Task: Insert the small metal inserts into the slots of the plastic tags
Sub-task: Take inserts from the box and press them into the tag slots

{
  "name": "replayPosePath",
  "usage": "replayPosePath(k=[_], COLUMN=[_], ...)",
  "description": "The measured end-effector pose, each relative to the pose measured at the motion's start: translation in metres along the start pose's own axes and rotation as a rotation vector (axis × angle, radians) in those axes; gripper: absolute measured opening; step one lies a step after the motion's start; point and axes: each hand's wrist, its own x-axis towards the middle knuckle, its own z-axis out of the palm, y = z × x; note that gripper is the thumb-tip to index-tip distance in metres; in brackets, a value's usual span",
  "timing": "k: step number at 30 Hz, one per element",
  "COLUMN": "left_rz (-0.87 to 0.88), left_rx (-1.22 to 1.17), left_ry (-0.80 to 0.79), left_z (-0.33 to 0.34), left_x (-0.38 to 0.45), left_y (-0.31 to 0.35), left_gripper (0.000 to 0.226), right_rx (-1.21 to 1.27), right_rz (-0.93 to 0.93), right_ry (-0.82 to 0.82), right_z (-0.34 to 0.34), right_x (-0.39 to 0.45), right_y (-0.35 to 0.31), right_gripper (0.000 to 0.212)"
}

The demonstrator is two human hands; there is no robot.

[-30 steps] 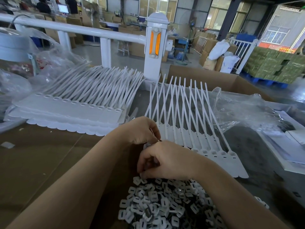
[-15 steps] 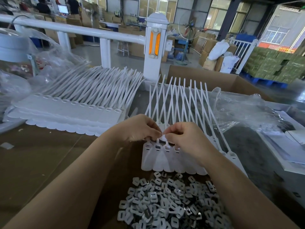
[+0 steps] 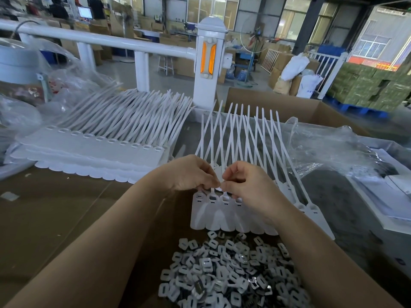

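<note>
Cardboard covers our bench in a busy warehouse, and nearest us lies the heap of small metal inserts, loose and overlapping. Just beyond it sits the strip of joined white plastic tags, slots in a row along the top, their thin tails fanning away from us. Half a second ago our hands met over that row; a second ago our right hand was down at the heap, so we judge it fetched an insert and brought it up. Now our left hand pinches the strip at the slot row, fingers curled, and our right hand pinches close against it, fingertip to fingertip; the insert itself is hidden between them. Seating looks under way at a slot near the left end. Farther off rests a stack of tag strips, then a white railing post
</note>
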Motion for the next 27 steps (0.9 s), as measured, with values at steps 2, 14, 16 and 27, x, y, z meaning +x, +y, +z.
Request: replayPosePath(k=[2, 14, 16, 27], left_rz=[-0.043, -0.211, -0.211, -0.163], left_rx=[-0.004, 0.147, 0.146, 0.159], left_ry=[-0.015, -0.016, -0.029, -0.062], left_z=[-0.0013, 0.0040, 0.0043, 0.0012], left_x=[-0.0016, 0.0024, 0.0034, 0.0027], left_y=[0.0025, 0.0076, 0.0081, 0.0048], left_gripper=[0.011, 0.022, 0.021, 0.018], right_rx=[0.037, 0.102, 0.100, 0.072], right_rz=[0.019, 0.057, 0.059, 0.051], right_ry=[-0.014, -0.036, -0.037, -0.044], right_z=[0.0010, 0.0009, 0.0011, 0.0020], right_x=[0.0002, 0.0015, 0.0017, 0.0018], right_y=[0.0013, 0.0034, 0.0032, 0.0032], right_gripper=[0.008, 0.004, 0.004, 0.005])
